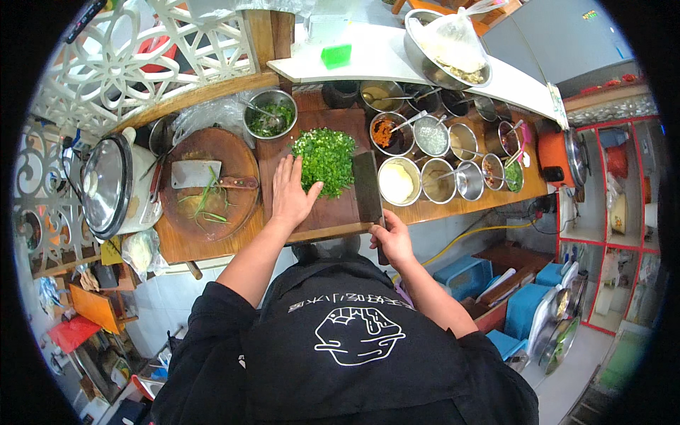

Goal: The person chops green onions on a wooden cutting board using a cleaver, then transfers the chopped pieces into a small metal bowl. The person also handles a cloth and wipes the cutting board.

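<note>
A heap of chopped green onions (326, 162) lies on a rectangular wooden cutting board (329, 212). My left hand (292, 188) is flat at the heap's left side, fingers straight, with the thumb out toward the heap's lower edge. On the other side, my right hand (392, 236) grips the handle of a dark-bladed cleaver (367, 186). Its blade stands along the board's right part, beside the heap. Behind the board sits a steel bowl (270, 113) with chopped greens and a spoon in it.
A round chopping block (212, 143) at left bears a second cleaver (196, 174) and green onion stalks (210, 204). A rice cooker (114, 180) stands farther left. Several steel condiment pots (399, 181) crowd the right side. Above them, a large steel bowl (449, 50) rests on a white shelf (372, 50).
</note>
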The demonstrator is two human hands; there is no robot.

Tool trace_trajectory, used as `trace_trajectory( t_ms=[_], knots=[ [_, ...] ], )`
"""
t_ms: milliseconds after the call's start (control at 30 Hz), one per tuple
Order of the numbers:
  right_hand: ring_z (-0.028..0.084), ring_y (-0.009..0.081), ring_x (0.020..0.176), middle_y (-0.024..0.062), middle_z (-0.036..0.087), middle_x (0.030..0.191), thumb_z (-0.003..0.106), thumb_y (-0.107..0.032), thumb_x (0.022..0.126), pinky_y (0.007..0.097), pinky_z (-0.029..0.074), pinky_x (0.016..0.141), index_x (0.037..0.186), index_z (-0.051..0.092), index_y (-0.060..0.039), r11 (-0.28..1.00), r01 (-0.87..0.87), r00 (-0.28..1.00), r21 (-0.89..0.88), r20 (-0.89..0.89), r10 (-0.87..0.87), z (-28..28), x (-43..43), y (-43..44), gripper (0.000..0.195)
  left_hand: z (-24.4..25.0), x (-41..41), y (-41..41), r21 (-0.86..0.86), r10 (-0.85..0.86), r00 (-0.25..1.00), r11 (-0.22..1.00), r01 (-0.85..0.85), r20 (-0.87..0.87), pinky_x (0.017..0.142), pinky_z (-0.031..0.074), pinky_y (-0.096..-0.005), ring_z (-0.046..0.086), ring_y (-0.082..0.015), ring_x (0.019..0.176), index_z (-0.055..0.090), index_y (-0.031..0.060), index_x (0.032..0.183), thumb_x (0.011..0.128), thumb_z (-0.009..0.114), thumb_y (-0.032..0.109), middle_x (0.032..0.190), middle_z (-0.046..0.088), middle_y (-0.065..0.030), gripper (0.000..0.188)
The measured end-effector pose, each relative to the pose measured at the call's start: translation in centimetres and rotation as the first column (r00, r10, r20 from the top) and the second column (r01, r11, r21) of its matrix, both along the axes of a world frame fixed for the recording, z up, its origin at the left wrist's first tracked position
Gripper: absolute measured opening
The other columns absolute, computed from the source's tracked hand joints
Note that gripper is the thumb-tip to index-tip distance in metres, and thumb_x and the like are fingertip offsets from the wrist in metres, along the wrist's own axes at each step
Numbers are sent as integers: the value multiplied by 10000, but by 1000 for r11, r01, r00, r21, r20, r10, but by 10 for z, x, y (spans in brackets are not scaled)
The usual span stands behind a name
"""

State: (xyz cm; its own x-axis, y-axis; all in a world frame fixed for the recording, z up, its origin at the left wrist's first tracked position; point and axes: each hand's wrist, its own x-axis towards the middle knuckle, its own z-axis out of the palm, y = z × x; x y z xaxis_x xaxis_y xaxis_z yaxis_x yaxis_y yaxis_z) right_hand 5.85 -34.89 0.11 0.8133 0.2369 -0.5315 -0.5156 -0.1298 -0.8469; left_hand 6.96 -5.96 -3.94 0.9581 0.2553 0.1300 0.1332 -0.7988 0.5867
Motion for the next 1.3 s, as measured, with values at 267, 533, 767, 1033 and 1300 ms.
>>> trace_trajectory(
  t_ms=[267,533,767,1033,1300],
  knots=[
    [691,187,787,100,698,982,622,-27,996,342,622,714,1267,537,-53,939,77,953,336,-301,30,-28,4,-9,285,-4,21,-42,76,-12,999,997,9,35,1281,186,-553,237,-439,1561,346,15,1603,885,758,538,1664,285,-279,979],
    [682,180,797,92,689,979,588,-34,1036,342,618,740,1227,551,-45,920,-60,905,386,-369,214,-30,5,40,195,-12,26,-68,-60,168,977,985,-161,134,1233,292,-557,319,-481,1499,466,44,1539,873,807,401,1613,344,-305,829],
    [679,166,806,76,691,980,613,-20,1014,337,621,758,1200,581,-53,899,-120,869,421,-393,301,-29,17,37,192,-13,24,-80,-154,288,942,953,-263,172,1222,323,-530,360,-488,1474,499,-30,1483,920,771,306,1589,379,-311,710],
    [680,166,836,67,687,986,636,-14,997,330,602,799,1205,599,-42,874,-187,887,448,-306,347,-8,15,21,213,14,19,-92,-250,308,914,937,-244,265,1221,317,-545,365,-507,1464,505,-60,1457,917,776,289,1570,388,-325,698],
    [671,154,833,65,683,998,628,-35,999,326,595,774,1232,595,-33,861,-317,896,397,-171,409,46,52,59,235,62,51,-51,-260,344,852,931,-256,393,1217,323,-536,379,-497,1458,499,-59,1461,937,749,280,1556,404,-327,672]
  ],
)
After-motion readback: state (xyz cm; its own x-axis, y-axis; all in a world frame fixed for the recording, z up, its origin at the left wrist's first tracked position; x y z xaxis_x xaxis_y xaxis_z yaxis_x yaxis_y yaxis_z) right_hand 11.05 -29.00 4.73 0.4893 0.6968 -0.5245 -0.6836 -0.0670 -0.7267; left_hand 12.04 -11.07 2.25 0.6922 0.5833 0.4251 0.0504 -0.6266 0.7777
